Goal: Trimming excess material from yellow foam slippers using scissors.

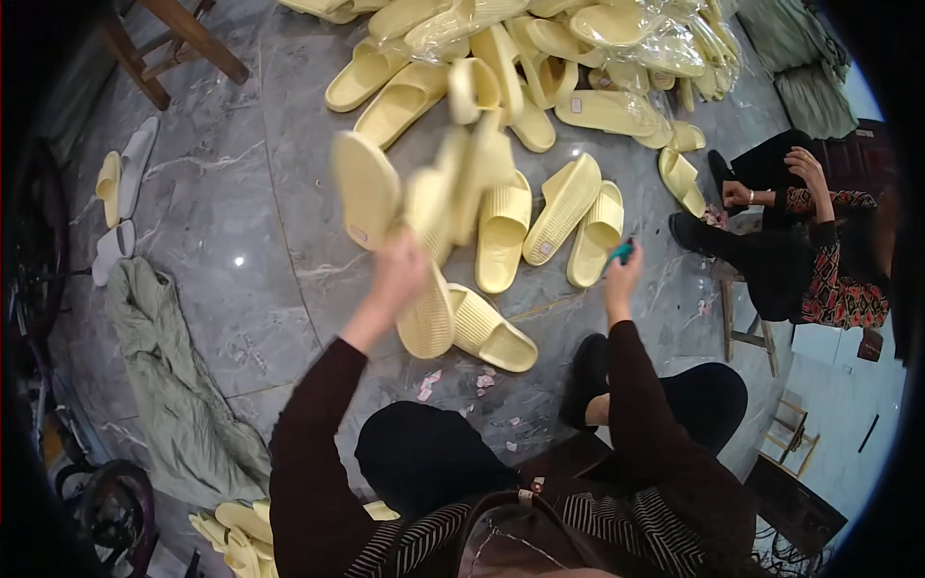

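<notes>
My left hand (398,275) is closed on yellow slide sandals (424,207), held up over the floor and partly smeared by motion. How many of them it grips I cannot tell. In my right hand (623,279), farther right, is a small teal object (621,252), mostly covered by the fingers, its kind unclear. Between and beyond my hands lie loose yellow slides, among them one upright slide (504,236), one sole-up slide (564,207) and another upright slide (595,236). A further slide (493,328) rests on the floor just right of my left hand.
A large heap of yellow slides (617,24), partly in clear plastic, covers the far floor. At right sits another person (771,231). A wooden stool (173,48) stands far left, and a grey-green cloth sack (178,376) lies at left. Paper scraps (431,383) dot the near floor.
</notes>
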